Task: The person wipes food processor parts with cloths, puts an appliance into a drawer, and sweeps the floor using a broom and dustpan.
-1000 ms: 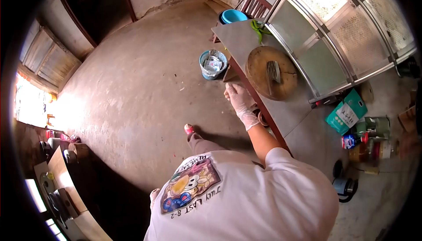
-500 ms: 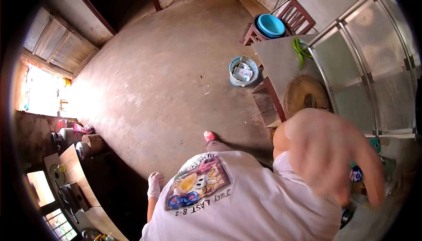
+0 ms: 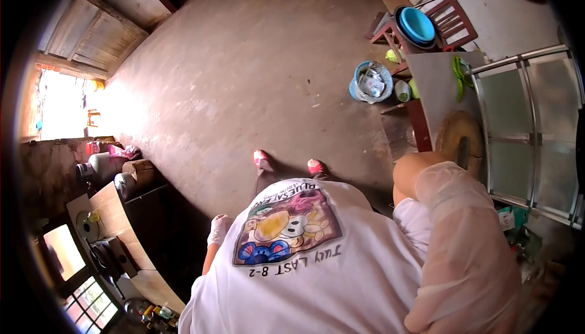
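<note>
My left hand [image 3: 218, 230], in a thin whitish see-through glove, hangs beside my white printed T-shirt [image 3: 286, 236]. Its fingers look loose, and I see nothing held in them. Very close to the camera at the lower right is my right hand [image 3: 469, 261], with the elbow bent and a loose translucent glove over hand and wrist. Its fingertips are not clearly seen, so their shape is unclear. Past the right elbow lies a round wooden chopping board [image 3: 457, 128] with a dark-handled tool [image 3: 464, 151] on it, partly hidden by the arm.
Long green vegetables [image 3: 459, 79] lie on the grey table [image 3: 426, 69] at right. Blue basins [image 3: 418, 25] sit on a stool beyond it. A lined bin [image 3: 370, 83] stands on the floor [image 3: 244, 78]. To the left is a tiled counter [image 3: 116, 215]; a glass-panelled cabinet [image 3: 512, 99] is at right.
My right hand has turned and drawn down nearer the camera, its spread fingers no longer plain. The view has shifted, and both red shoes now show. My left hand still hangs.
</note>
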`<state>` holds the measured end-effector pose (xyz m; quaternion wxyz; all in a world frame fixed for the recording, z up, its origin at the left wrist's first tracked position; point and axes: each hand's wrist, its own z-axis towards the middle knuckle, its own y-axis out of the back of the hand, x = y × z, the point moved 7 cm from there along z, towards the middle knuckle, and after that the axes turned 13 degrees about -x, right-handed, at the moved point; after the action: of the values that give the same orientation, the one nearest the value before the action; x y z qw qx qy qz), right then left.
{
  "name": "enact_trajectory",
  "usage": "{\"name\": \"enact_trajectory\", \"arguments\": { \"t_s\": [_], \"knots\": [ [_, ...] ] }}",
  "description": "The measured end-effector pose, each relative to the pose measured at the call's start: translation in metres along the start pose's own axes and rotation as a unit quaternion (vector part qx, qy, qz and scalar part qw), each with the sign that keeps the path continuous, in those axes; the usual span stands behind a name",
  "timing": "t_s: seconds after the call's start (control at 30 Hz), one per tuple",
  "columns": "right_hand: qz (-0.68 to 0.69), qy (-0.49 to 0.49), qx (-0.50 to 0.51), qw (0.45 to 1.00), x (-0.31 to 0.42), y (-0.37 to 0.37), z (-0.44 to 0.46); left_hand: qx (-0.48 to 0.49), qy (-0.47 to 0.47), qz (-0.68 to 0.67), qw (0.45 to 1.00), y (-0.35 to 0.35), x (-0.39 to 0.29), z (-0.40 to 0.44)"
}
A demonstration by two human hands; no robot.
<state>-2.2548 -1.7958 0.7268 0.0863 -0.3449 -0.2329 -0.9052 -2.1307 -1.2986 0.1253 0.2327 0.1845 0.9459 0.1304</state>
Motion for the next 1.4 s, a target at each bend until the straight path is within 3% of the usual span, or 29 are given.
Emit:
{"name": "enact_trajectory", "arguments": {
  "t_s": [0.13,0.2,0.33,0.4,0.43,0.5,0.6,0.67,0.77,0.87,0.93,1.0,1.07,1.13,1.2,1.27,1.3,1.33,1.37,1.4],
  "knots": [
    [0.016,-0.016,0.024,0.999,-0.052,-0.010,0.043,0.000,0.003,0.029,1.000,0.037,-0.073,0.040],
    [0.030,-0.022,0.035,0.999,-0.080,-0.020,0.065,0.052,-0.039,0.097,0.993,0.057,-0.100,0.086],
    [0.054,-0.051,0.039,0.997,-0.126,-0.029,0.093,-0.005,-0.073,0.072,0.995,0.066,-0.181,0.090],
    [0.070,-0.144,-0.028,0.987,-0.165,-0.023,0.087,0.007,-0.077,0.063,0.995,0.067,-0.203,0.099],
    [0.087,-0.270,-0.132,0.950,-0.201,-0.012,0.061,0.013,-0.074,0.060,0.995,0.068,-0.207,0.105],
    [0.107,-0.474,-0.347,0.802,-0.274,-0.003,-0.015,0.026,-0.066,0.058,0.996,0.069,-0.210,0.116],
    [0.033,-0.566,-0.527,0.633,-0.364,-0.019,-0.140,0.032,-0.057,0.065,0.996,0.073,-0.207,0.116],
    [0.103,-0.643,-0.536,0.537,-0.400,-0.049,-0.218,0.031,-0.022,0.078,0.996,0.082,-0.190,0.137],
    [0.216,-0.655,-0.609,0.391,-0.420,-0.074,-0.284,0.034,-0.014,0.053,0.998,0.103,-0.172,0.157],
    [0.224,-0.577,-0.650,0.441,-0.440,-0.030,-0.262,-0.012,-0.008,0.020,1.000,0.123,-0.186,0.144],
    [0.164,-0.539,-0.666,0.489,-0.447,0.037,-0.210,-0.017,-0.007,-0.011,1.000,0.138,-0.186,0.160],
    [0.111,-0.480,-0.673,0.551,-0.448,0.115,-0.151,-0.071,-0.005,0.002,0.997,0.145,-0.209,0.144],
    [0.036,-0.389,-0.655,0.647,-0.436,0.195,-0.081,-0.082,-0.007,-0.022,0.996,0.147,-0.220,0.156],
    [0.089,-0.276,-0.582,0.760,-0.425,0.257,-0.016,-0.079,-0.004,-0.042,0.996,0.145,-0.241,0.162],
    [0.049,-0.196,-0.545,0.814,-0.407,0.296,0.053,-0.053,0.003,-0.053,0.997,0.135,-0.275,0.162],
    [0.045,-0.109,-0.424,0.898,-0.389,0.317,0.129,-0.035,-0.016,-0.044,0.998,0.112,-0.327,0.148],
    [0.143,-0.060,-0.494,0.855,-0.384,0.330,0.147,-0.069,-0.030,0.020,0.997,0.100,-0.357,0.137],
    [0.127,-0.030,-0.469,0.873,-0.372,0.330,0.178,-0.100,-0.047,0.082,0.991,0.094,-0.383,0.134],
    [0.008,-0.016,-0.311,0.950,-0.362,0.334,0.204,-0.081,-0.043,0.033,0.995,0.091,-0.393,0.157],
    [-0.057,0.021,-0.233,0.971,-0.352,0.330,0.222,-0.059,-0.039,-0.016,0.997,0.078,-0.416,0.163]
  ]
}}
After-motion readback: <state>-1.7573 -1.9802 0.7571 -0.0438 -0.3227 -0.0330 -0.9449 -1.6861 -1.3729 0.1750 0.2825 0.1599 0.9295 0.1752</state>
